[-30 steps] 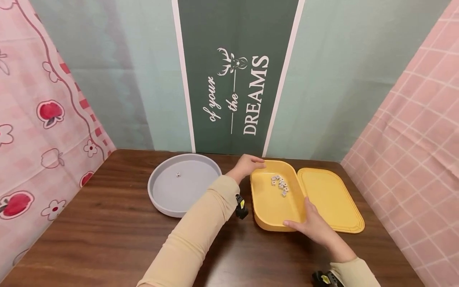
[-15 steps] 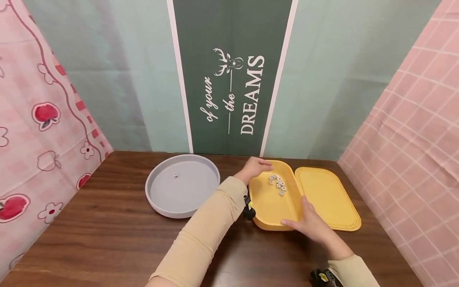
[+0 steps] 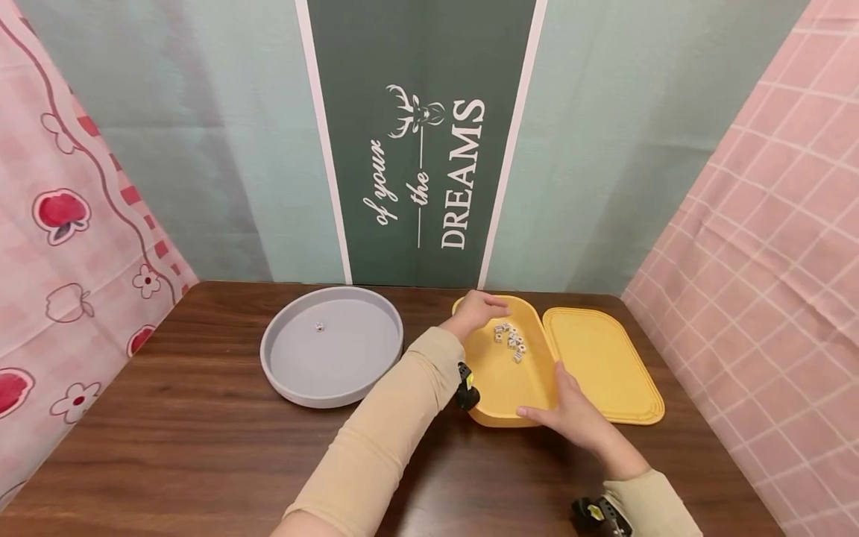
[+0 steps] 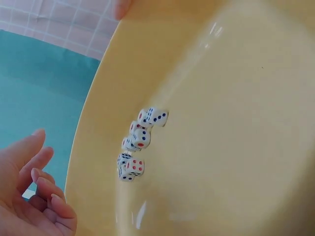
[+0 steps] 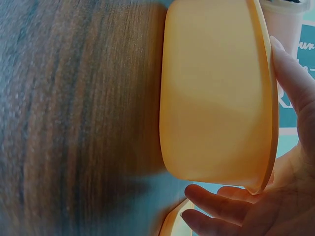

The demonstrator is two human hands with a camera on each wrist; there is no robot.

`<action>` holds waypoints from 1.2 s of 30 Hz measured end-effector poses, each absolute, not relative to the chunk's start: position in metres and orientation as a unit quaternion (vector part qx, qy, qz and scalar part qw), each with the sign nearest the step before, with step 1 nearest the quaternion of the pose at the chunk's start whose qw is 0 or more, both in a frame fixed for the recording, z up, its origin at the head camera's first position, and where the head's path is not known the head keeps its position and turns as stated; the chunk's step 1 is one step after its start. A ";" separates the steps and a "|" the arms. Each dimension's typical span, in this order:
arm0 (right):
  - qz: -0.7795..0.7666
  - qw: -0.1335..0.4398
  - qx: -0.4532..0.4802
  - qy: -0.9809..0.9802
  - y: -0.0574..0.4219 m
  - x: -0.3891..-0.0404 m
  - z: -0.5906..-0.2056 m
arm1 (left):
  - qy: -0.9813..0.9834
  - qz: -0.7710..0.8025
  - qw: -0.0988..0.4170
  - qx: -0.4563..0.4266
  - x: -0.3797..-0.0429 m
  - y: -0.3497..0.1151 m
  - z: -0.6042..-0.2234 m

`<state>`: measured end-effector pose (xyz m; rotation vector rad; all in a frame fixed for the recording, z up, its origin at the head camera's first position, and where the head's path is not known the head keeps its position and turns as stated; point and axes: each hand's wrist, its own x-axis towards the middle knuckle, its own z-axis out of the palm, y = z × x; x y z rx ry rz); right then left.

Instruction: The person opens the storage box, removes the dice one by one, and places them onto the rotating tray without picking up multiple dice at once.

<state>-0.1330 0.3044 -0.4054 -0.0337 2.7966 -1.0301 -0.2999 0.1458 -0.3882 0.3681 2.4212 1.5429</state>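
Note:
Several white dice (image 3: pixel 512 341) lie clustered in the far half of a yellow box (image 3: pixel 499 384). In the left wrist view, red and dark blue pips show on the dice (image 4: pixel 142 137). My left hand (image 3: pixel 478 309) is over the box's far left corner; its fingers (image 4: pixel 42 189) are loosely bent, with nothing seen in them. My right hand (image 3: pixel 573 410) holds the box at its near right corner. The thumb is at the near rim and the fingers lie along the right side, as the right wrist view of the box (image 5: pixel 216 98) shows.
A round grey tray (image 3: pixel 332 384) stands on the left, with one die (image 3: pixel 319 327) in it. The flat yellow lid (image 3: pixel 604 365) lies right of the box on the brown wooden table (image 3: pixel 201 432). Cloth hangs at the back and both sides.
My left hand has moved from the box's left rim rightward over its far corner. My right hand has stayed at the near right corner. The head view has shifted slightly.

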 end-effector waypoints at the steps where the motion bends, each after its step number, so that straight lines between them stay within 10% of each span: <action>1: -0.345 0.081 -0.011 0.935 0.305 -0.133 -0.405 | 0.829 0.531 0.120 0.128 -0.301 0.147 -0.388; 36: -0.337 0.083 -0.016 0.938 0.301 -0.130 -0.401 | 0.894 0.430 0.096 0.079 -0.307 0.163 -0.413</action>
